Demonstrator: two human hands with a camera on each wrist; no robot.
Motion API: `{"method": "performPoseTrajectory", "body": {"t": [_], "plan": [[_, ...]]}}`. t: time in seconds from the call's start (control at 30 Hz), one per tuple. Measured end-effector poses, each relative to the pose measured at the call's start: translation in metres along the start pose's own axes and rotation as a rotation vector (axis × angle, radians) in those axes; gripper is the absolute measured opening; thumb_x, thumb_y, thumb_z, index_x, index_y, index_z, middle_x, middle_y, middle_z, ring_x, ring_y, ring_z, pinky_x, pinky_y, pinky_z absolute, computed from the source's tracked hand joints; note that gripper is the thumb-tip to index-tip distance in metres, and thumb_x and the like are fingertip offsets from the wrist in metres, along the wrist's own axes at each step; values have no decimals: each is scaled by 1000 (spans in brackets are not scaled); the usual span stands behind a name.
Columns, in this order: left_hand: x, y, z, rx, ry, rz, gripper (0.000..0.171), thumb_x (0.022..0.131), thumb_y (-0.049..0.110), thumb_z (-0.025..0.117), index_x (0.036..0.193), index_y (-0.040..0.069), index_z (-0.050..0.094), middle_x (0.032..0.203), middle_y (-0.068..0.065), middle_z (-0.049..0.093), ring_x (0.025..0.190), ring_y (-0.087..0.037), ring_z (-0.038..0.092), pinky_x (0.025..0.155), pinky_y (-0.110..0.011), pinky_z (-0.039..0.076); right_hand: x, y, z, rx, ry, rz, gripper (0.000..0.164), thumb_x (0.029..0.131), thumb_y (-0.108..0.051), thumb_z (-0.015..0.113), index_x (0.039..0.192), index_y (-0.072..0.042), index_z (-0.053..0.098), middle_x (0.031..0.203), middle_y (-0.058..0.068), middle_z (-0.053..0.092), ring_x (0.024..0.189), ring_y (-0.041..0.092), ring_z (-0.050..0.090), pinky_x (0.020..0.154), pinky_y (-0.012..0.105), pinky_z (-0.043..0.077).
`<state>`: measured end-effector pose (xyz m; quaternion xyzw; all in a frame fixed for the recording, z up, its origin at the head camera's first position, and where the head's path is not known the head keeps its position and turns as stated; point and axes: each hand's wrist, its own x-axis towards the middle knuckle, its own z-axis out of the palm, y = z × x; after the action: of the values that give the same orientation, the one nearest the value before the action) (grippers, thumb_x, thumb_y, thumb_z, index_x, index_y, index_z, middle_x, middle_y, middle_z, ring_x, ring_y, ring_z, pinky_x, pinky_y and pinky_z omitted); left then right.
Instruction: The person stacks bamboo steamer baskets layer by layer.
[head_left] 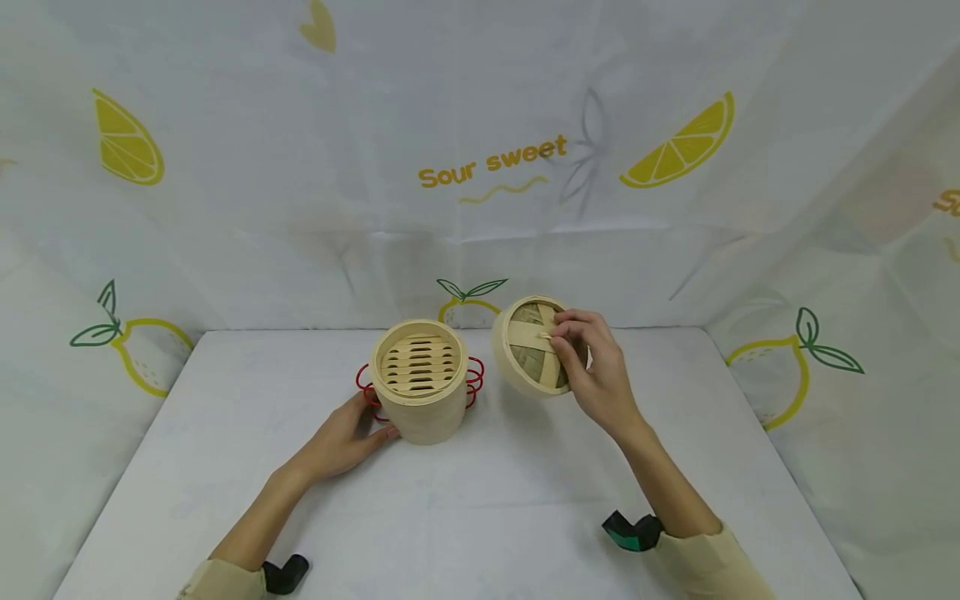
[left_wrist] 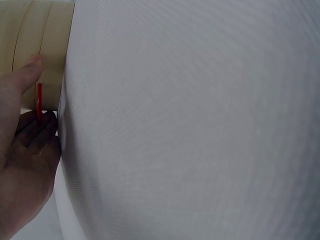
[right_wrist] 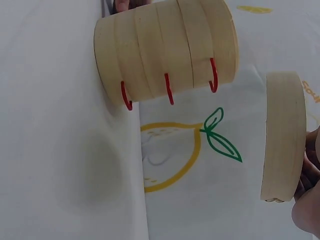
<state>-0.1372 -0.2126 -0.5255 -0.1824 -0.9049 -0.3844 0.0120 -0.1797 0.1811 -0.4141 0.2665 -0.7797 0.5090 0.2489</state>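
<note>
A stacked bamboo steamer (head_left: 427, 408) stands upright on the table, its slatted top tier uncovered and red loop handles on both sides. At its left side my left hand (head_left: 348, 437) holds it low down, the thumb at the front and the fingers by the red handle (left_wrist: 39, 102). My right hand (head_left: 596, 371) pinches the small knob on top of the steamer lid (head_left: 525, 371). That lid is in the air to the right of the steamer, tilted and apart from it. From the side, the right wrist view shows the lid (right_wrist: 283, 135) and the tiers.
A white-covered table (head_left: 465, 533) lies under the steamer. Behind it and at both sides hangs a white cloth (head_left: 375, 108) printed with lemons and lettering. Dark straps (head_left: 633, 532) are at both wrists.
</note>
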Motion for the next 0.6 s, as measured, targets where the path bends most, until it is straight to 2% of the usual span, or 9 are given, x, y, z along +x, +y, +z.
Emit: {"method": "performPoseTrajectory", "body": {"t": [0.07,0.17,0.4,0.6], "plan": [[0,0,0,3,-1,-4,50,99,29,82,139,9,59,132,-5,70,131,-26,65,116,-57,52,2,-2,3,10,4,2,8,96,15,69,104,12,67,126,18,64,121,37,63,105,10,48],[0,0,0,4,-5,-6,51,99,28,82,140,9,59,132,-5,70,132,-26,66,116,-57,52,5,-7,7,23,6,1,8,97,15,69,104,12,67,126,19,64,121,38,62,104,10,48],[1,0,0,2,-8,-3,50,100,28,81,140,10,59,132,-4,70,132,-25,65,116,-57,52,10,-15,16,39,-2,-17,7,98,13,69,104,12,67,126,27,62,121,42,62,104,9,48],[0,-1,0,-2,-9,-3,52,100,30,81,142,9,58,136,-6,70,137,-29,64,118,-59,50,14,-20,22,41,-12,-37,6,99,11,70,104,11,67,126,29,62,117,40,64,98,8,50]]}}
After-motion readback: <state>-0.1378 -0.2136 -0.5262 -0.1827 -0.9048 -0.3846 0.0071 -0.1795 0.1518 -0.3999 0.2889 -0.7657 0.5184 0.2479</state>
